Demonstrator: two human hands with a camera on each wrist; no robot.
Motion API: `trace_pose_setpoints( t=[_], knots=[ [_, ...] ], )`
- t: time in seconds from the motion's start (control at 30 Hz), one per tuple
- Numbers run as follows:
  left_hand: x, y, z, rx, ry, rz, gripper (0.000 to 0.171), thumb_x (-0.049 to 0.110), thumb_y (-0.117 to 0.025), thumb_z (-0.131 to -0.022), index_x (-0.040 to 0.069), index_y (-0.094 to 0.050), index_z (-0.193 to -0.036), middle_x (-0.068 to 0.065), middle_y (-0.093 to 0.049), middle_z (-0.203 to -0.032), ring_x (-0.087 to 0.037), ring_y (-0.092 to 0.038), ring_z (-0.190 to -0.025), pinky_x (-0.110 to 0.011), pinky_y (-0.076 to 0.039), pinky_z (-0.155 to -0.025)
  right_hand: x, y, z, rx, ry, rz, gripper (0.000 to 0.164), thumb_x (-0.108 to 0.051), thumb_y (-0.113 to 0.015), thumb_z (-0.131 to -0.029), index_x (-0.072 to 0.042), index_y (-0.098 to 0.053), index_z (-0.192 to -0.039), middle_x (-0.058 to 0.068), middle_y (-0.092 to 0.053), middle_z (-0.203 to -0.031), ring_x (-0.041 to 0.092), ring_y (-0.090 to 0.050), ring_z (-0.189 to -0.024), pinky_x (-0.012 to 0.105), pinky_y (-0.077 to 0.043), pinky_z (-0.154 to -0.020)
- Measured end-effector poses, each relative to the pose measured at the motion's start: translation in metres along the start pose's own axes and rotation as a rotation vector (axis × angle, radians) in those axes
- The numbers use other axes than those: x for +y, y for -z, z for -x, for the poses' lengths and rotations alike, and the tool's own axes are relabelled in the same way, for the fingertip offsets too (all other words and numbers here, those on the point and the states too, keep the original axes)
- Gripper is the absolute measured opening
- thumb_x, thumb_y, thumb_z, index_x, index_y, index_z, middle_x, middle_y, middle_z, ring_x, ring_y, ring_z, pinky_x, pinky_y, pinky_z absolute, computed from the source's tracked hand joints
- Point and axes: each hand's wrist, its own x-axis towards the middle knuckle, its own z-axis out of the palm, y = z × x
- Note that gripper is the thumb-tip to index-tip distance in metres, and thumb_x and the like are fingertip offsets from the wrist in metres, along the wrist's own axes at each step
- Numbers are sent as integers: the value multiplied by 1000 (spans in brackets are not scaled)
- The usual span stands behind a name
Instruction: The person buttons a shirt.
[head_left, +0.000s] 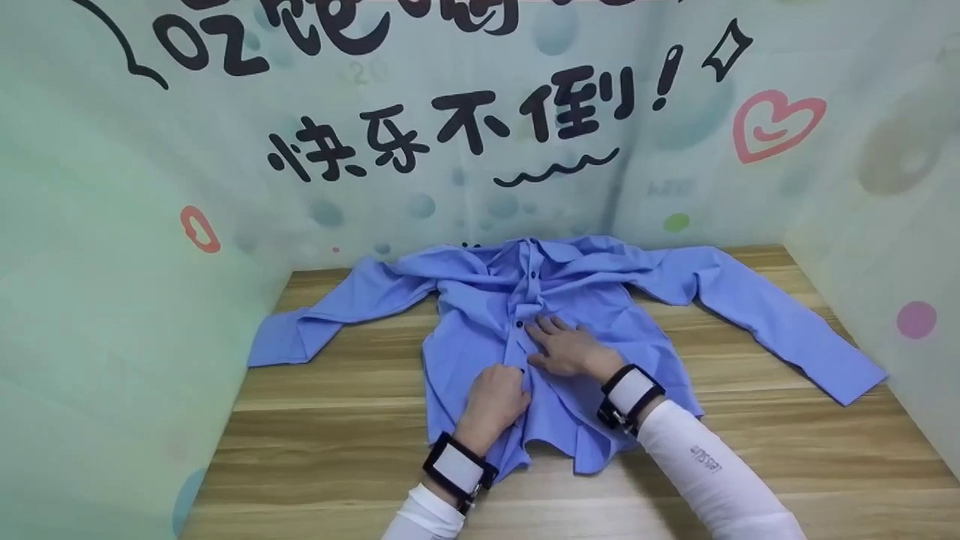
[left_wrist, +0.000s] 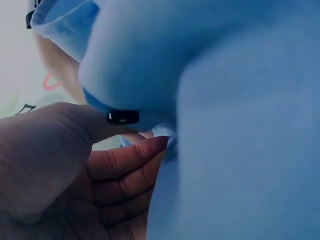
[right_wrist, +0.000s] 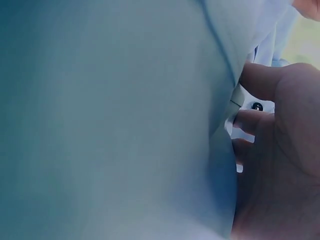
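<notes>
I see a blue shirt [head_left: 472,315] lying on the wood-grain table [head_left: 330,450], its collar [head_left: 559,251] close to the printed backdrop [head_left: 450,217] and its hem towards the wearer. The 2 sleeves reach out to either side: the left sleeve [head_left: 375,292] bends down to the table's left edge, and the right sleeve [head_left: 780,315] slants to a cuff at the right edge. The left hand [head_left: 495,397] has its fingers curled, pinching the front edge of the shirt low on the body; my left wrist view shows a dark button [left_wrist: 123,117] just beside the thumb. The right hand [head_left: 566,351] lies palm down on the shirt front, fingers spread, tips near a button higher up. Both wrists carry black straps [head_left: 632,394] with pale faces, above white arm covers [head_left: 712,472]. Cloth fills much of both wrist views.
</notes>
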Motion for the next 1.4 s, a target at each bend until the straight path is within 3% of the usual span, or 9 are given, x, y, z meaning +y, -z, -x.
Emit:
trace_pose_setpoints(
  t=[0.37, 0.53, 0.6, 0.67, 0.73, 0.8, 0.9, 1.13, 1.4],
  knots=[
    [-11, 27, -6, 23, 34, 85, 30, 4, -73, -84, 6, -60, -57, -10, -64, -63, -33, -66, -65, -44, -54, -62, 1, 0, -2, 35, -22, -6, 68, -42, -46, -106, -6, -28, -161, 21, -22, -166, 41, -20, -152, 69, -20, -115],
    [-18, 33, -7, 51, 32, 132, 31, 2, -72, -86, 7, -59, -58, -7, -61, -62, -31, -64, -62, -43, -52, -61, 2, 0, 1, 101, 13, -172, 70, -34, -56, -104, 6, -31, -156, 29, -26, -162, 44, -25, -149, 63, -21, -118],
    [-19, 34, -6, 62, 33, 146, 27, 1, -71, -86, 7, -62, -61, -7, -62, -63, -30, -64, -63, -42, -52, -60, 1, -1, 5, 215, 23, -284, 58, -29, -59, -102, 8, -49, -146, 29, -47, -148, 43, -46, -137, 56, -36, -112],
    [-20, 34, -6, 69, 38, 158, 21, 0, -70, -86, 5, -66, -65, -8, -65, -66, -30, -65, -64, -43, -53, -61, 0, -1, 10, 333, 9, -428, 40, -27, -60, -103, 9, -69, -119, 24, -68, -113, 36, -66, -103, 44, -53, -89],
    [-20, 35, -6, 79, 40, 162, 17, 1, -70, -85, 5, -70, -69, -8, -67, -69, -30, -66, -66, -43, -54, -62, -3, 0, 16, 401, -6, -606, 40, -28, -59, -103, 8, -74, -94, 14, -68, -80, 27, -65, -72, 36, -53, -67],
    [-20, 37, -7, 80, 44, 171, 16, 1, -69, -86, 5, -71, -71, -8, -68, -70, -30, -66, -66, -43, -54, -63, -8, 2, 22, 377, -46, -804, 48, -33, -58, -104, 6, -75, -83, 7, -65, -66, 19, -61, -60, 29, -50, -59],
    [-21, 41, -7, 83, 54, 174, 16, 2, -70, -86, 6, -70, -70, -7, -67, -70, -31, -66, -66, -43, -54, -63, -15, 1, 28, 240, -74, -1037, 54, -38, -55, -106, 11, -75, -96, 17, -74, -78, 22, -72, -69, 32, -59, -68],
    [-18, 47, -6, 65, 10, 180, 9, 5, -72, -88, 4, -75, -80, -8, -72, -77, -30, -70, -73, -42, -57, -69, -18, -18, 22, 25, -142, -1300, 59, -43, -50, -107, 12, -70, -113, 21, -75, -95, 24, -75, -81, 36, -61, -76],
    [-11, 39, -6, -35, -142, 185, 8, 5, -74, -88, 6, -79, -82, -3, -72, -76, -23, -69, -73, -36, -55, -68, -19, -25, 15, 34, -125, -1631, 30, -25, -59, -104, 2, -72, -101, 11, -74, -87, 18, -73, -79, 32, -60, -78]
  ],
)
